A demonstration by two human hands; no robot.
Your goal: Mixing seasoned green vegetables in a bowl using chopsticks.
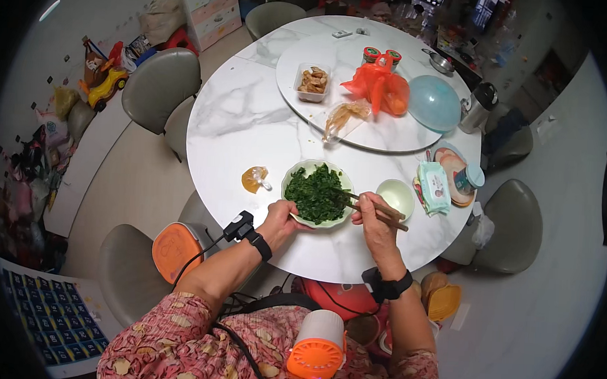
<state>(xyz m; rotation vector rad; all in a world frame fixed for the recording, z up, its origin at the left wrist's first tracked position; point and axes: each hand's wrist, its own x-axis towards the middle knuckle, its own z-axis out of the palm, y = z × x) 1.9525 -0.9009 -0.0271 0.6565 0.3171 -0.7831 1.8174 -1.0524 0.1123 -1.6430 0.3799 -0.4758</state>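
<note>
A scalloped pale bowl (289, 176) full of chopped leafy greens (316, 192) rests near the table's front edge. My left hand (282, 216) grips the bowl's lower left rim. In my right hand (376, 220) is a pair of dark wooden chopsticks (391, 216), their tips in the greens at the bowl's right side. Just beyond that hand stands a small pale green bowl (395, 196), with no food visible in it. A knotted clear bag of yellow-brown sauce or paste (254, 180) lies left of the greens.
A white lazy Susan (299, 47) bears a plastic tub of brown food pieces (312, 83), a red plastic bag (381, 89), jars and a blue-green dome (434, 104). A wet-wipes pack (434, 187), plates and a steel thermos jug (480, 108) are at right. Grey chairs surround the table.
</note>
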